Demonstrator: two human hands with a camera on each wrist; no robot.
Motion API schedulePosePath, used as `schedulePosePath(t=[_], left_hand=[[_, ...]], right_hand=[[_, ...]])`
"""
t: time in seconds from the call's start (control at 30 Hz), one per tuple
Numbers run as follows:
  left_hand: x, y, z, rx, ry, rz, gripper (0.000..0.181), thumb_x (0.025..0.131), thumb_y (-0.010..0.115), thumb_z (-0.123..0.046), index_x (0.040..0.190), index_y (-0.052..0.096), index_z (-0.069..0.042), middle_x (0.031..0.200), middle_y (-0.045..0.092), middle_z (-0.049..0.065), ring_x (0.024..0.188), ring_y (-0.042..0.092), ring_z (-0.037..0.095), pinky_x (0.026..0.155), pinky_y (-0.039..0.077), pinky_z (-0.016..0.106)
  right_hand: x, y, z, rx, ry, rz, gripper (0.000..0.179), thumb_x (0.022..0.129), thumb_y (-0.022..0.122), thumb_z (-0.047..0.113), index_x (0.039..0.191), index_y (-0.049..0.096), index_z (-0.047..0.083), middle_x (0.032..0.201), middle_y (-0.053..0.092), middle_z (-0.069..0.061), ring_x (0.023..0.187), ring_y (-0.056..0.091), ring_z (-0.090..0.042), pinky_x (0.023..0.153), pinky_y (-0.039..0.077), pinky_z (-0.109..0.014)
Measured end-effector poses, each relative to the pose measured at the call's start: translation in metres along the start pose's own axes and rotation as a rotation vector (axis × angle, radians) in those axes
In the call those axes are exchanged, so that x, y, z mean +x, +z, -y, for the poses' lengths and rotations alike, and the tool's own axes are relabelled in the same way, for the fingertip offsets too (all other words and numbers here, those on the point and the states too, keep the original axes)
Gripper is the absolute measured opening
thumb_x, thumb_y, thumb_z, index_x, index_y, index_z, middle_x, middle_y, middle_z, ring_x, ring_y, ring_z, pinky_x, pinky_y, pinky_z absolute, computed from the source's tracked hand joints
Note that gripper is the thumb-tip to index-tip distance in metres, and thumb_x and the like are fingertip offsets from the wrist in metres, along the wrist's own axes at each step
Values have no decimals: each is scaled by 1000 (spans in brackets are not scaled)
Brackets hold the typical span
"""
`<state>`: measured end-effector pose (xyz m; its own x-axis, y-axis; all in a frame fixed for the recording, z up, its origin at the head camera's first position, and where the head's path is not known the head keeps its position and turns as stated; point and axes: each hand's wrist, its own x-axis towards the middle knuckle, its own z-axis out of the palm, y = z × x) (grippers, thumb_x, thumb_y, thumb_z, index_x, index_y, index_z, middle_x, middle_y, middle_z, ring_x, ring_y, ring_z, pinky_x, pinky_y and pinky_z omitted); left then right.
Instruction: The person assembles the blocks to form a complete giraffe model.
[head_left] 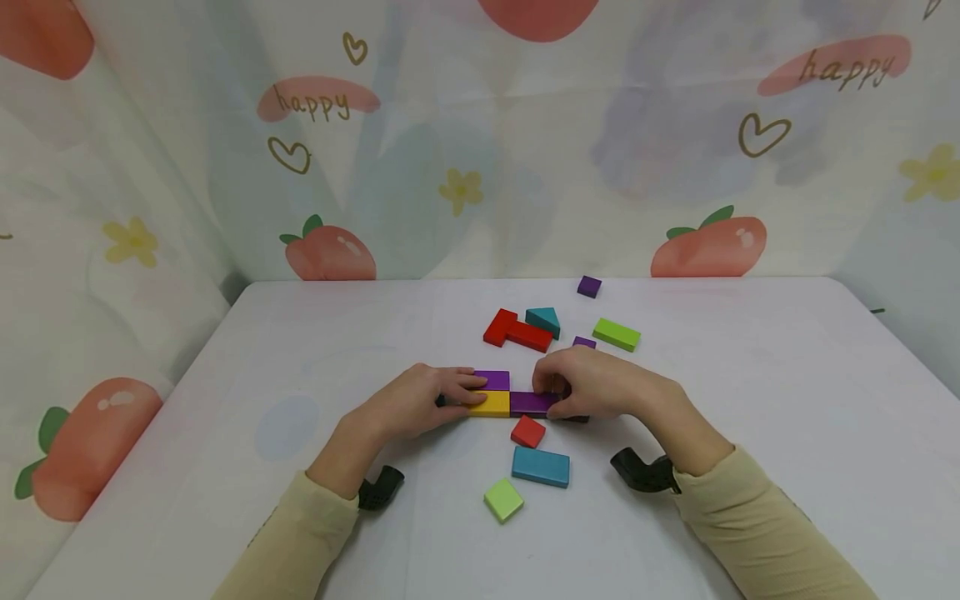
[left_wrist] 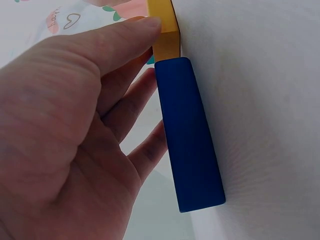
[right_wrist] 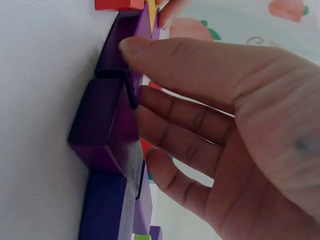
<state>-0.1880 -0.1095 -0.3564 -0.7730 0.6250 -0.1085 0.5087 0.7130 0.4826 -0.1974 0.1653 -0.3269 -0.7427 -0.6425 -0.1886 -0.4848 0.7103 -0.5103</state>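
Observation:
In the head view my left hand [head_left: 416,402] rests its fingers on a yellow block [head_left: 497,407] and a purple block [head_left: 495,380] behind it. In the left wrist view its thumb touches the yellow block, and a blue block [left_wrist: 187,135] lies end to end with that under the palm. My right hand [head_left: 603,383] pinches a long purple block [head_left: 529,403] that abuts the yellow one. Another purple block [right_wrist: 100,117] follows in the right wrist view, then a dark blue-purple block [right_wrist: 102,207]. From the head, the hand hides most of these last two.
Nearer the person lie a red block [head_left: 528,432], a teal block [head_left: 541,467] and a light green block [head_left: 503,500]. Behind are red blocks [head_left: 525,335], a teal triangle [head_left: 543,320], a green block [head_left: 617,334] and a small purple block [head_left: 589,287].

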Motion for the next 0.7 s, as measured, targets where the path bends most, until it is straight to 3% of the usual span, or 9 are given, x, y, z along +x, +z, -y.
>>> schedulePosePath(t=[0.27, 0.57, 0.7], left_hand=[[0, 0, 0, 7, 1, -4, 40, 95, 73, -19, 135, 67, -22, 143, 57, -7, 139, 45, 21, 106, 45, 42], [-1, 0, 0, 8, 3, -6, 40, 95, 73, -19, 135, 67, -21, 143, 57, -7, 139, 45, 20, 107, 44, 42], [-2, 0, 0, 6, 6, -6, 40, 95, 72, -19, 135, 67, -21, 144, 57, -7, 139, 45, 20, 107, 44, 42]], right_hand=[[-7, -12, -9, -2, -29, -52, 20, 91, 75, 9, 110, 70, 6, 103, 67, -1, 96, 63, -21, 88, 55, -41], [-14, -18, -17, -22, 4, 42, 24, 87, 79, 10, 111, 74, 11, 109, 62, 0, 104, 57, -23, 92, 53, -44], [-18, -20, -19, -39, 43, 48, 30, 83, 83, 14, 111, 74, 11, 112, 61, -1, 107, 56, -25, 91, 53, -43]])
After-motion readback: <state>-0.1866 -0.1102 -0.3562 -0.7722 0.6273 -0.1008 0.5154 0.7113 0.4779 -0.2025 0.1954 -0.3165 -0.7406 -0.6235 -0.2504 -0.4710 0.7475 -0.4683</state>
